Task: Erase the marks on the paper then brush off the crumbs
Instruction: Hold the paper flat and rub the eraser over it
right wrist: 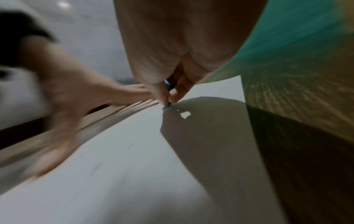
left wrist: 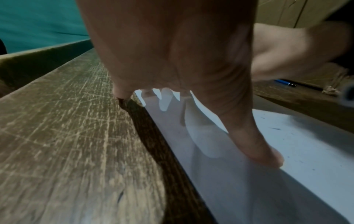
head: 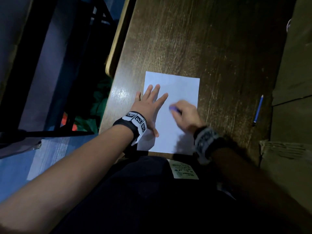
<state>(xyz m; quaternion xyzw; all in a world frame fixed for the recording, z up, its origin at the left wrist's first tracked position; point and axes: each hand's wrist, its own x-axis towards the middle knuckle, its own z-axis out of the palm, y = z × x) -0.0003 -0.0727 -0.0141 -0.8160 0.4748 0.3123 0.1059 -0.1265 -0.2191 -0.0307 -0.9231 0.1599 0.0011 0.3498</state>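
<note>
A white sheet of paper (head: 179, 88) lies on the dark wooden desk (head: 211, 48). My left hand (head: 150, 105) lies flat on the paper's left part with straight, spread fingers, pressing it down. My right hand (head: 185, 114) is blurred over the paper's right half and pinches a small blue-purple eraser (head: 173, 108) whose tip touches the sheet. In the right wrist view the thumb and fingers (right wrist: 162, 92) squeeze the eraser (right wrist: 168, 86) against the paper (right wrist: 124, 166). In the left wrist view small dark specks (left wrist: 275, 128) dot the paper (left wrist: 306, 151) beside my thumb.
A blue pencil (head: 258, 110) lies on the desk right of the paper, also seen as the blue pencil (left wrist: 285, 82) in the left wrist view. Cardboard boxes (head: 290, 98) border the desk's right side. A printed slip (head: 184, 169) sits at the near edge. Left of the desk the floor drops away.
</note>
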